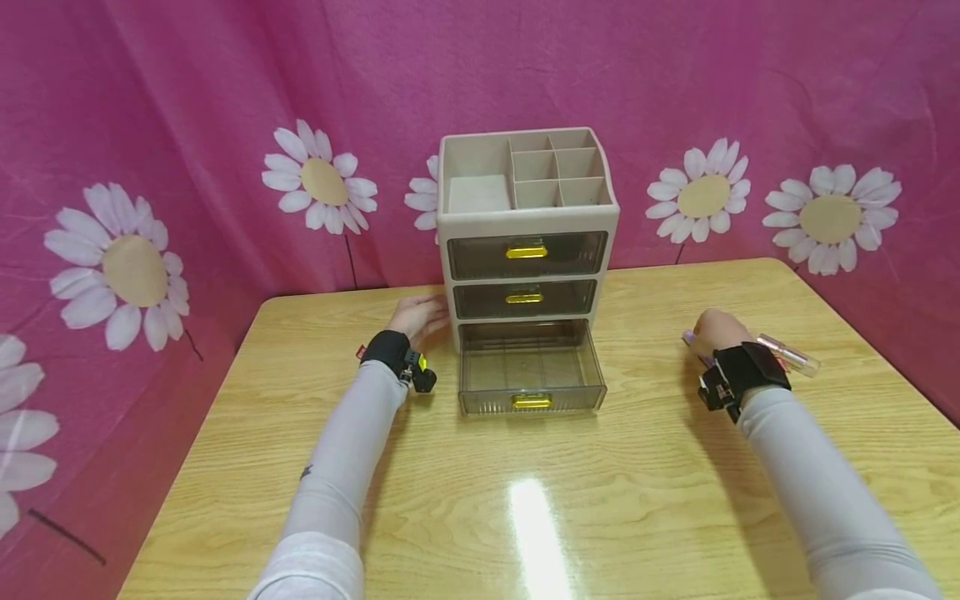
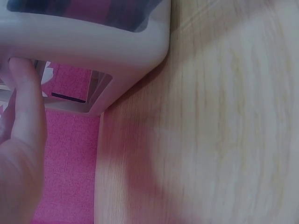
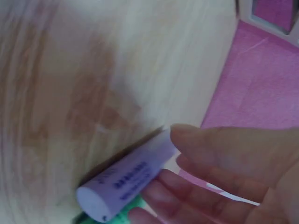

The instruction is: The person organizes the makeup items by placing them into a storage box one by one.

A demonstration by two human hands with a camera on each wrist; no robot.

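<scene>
1. Pink cloth printed with white daisies [image 1: 701, 196] hangs behind and beside a pale wooden table [image 1: 525, 517], and a strip of light glares on the wood near the person.
2. On the table's right part, the right hand [image 1: 712, 332] closes round a lilac tube [image 3: 126, 182]; in the right wrist view its thumb and curled fingers [image 3: 187, 196] pinch one end of the tube, whose capped end lies against the wood.
3. Something green shows under the tube's cap in the same view, too little of it to name.
4. Just to the right of that hand, a clear tube with a pink end [image 1: 787, 354] lies flat on the table.
5. The left hand [image 1: 420, 317] rests against the lower left side of a beige drawer organiser [image 1: 525, 218] standing at the table's far middle; the left wrist view shows a straight finger [image 2: 23, 107] laid on its rounded corner.
6. The organiser's bottom drawer [image 1: 531, 367] is pulled out toward the person, gold handle in front, and nothing shows through its smoky walls.
7. Both upper drawers [image 1: 525, 275] sit pushed in.
8. Its open top tray is split into one large well and six small cells.
</scene>
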